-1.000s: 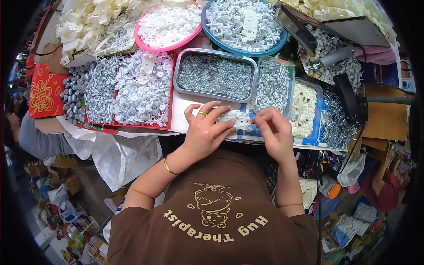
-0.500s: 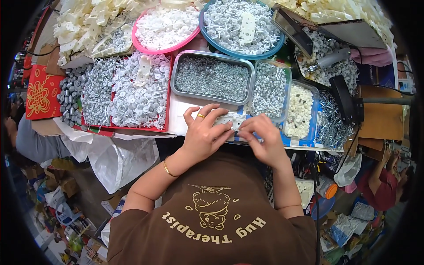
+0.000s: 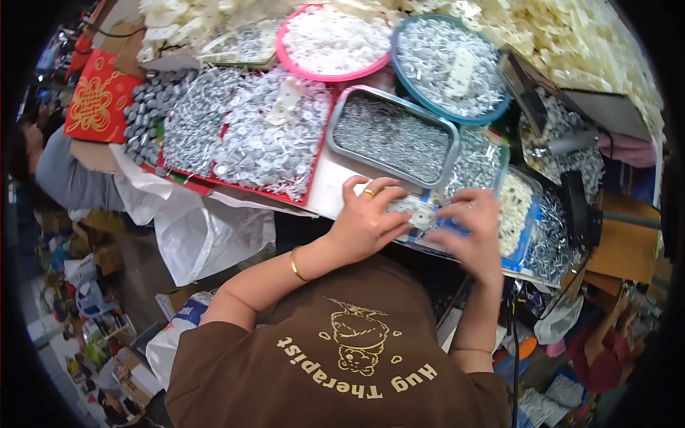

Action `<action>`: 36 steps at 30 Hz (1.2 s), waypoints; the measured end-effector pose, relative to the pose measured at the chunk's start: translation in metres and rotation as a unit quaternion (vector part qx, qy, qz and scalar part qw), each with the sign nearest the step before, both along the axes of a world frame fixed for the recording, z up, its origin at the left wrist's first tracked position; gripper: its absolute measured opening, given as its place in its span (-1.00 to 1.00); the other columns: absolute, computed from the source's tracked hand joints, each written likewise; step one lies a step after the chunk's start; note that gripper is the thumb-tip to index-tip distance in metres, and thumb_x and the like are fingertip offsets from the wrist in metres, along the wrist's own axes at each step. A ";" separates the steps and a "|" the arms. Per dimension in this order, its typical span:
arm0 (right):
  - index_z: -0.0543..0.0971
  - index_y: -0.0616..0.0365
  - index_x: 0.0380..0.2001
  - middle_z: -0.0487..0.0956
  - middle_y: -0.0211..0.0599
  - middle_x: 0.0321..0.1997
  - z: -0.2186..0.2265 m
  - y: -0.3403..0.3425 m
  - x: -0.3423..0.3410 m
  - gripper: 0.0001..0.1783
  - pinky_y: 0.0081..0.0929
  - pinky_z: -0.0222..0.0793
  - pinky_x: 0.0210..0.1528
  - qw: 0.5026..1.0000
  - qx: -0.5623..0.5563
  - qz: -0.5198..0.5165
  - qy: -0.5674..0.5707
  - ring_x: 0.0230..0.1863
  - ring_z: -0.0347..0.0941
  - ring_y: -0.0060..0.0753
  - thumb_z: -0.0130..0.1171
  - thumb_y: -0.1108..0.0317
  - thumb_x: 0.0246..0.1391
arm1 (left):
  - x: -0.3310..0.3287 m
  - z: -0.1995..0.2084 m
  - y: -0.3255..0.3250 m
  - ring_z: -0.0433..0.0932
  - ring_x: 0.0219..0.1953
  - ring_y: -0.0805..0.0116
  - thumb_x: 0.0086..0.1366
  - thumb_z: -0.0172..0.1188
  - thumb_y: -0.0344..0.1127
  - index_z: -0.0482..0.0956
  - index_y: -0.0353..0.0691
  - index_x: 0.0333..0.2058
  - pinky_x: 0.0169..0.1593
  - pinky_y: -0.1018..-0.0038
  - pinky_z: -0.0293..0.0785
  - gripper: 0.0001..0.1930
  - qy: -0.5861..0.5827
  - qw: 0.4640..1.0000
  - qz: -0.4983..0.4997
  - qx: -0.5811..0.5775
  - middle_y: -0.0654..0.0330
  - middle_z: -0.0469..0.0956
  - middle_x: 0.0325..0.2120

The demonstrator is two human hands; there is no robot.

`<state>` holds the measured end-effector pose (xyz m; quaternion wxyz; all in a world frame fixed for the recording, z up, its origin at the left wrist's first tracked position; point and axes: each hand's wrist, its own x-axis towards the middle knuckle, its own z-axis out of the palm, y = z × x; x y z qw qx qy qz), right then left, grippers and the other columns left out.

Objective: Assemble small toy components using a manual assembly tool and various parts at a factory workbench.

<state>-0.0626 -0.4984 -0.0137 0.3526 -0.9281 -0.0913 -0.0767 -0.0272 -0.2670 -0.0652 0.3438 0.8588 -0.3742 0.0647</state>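
Note:
My left hand [image 3: 372, 220], with a gold ring and bracelet, grips a small white plastic plate with holes [image 3: 419, 212] at the table's near edge. Just right of that plate is my right hand [image 3: 471, 227], its fingers bent and smeared by motion. Whether anything small is between them cannot be made out. Beyond both hands stands a metal tray [image 3: 341, 143] full of fine silver screws or pins. Close to my right hand are a clear tub of silver nail-like pieces [image 3: 472, 162] and a tub of small cream pieces [image 3: 515, 210].
A red-walled box [image 3: 319, 160] of white plastic pieces and silver parts lies left. Behind are a pink basin [image 3: 280, 50] and a teal basin [image 3: 503, 114], both heaped. Loose silver screws [image 3: 553, 239] and a black device [image 3: 573, 207] are right. A white plastic bag [image 3: 193, 235] hangs in front.
The view has turned, so the table sits further right and tilted. My right hand has drawn slightly away from the plate and is now blurred. My left hand keeps hold of the plate.

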 end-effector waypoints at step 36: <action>0.64 0.29 -0.23 0.67 -0.28 -0.25 -0.007 0.036 0.005 -0.88 -0.53 0.47 -0.17 0.973 0.192 -0.094 0.090 -0.24 0.60 -0.46 0.27 0.57 0.14 | 0.130 0.021 0.137 0.43 0.09 0.13 0.23 0.30 -0.37 0.54 -0.17 -0.30 0.16 0.17 0.17 -0.88 -0.133 0.972 0.131 0.146 0.22 0.56 -0.09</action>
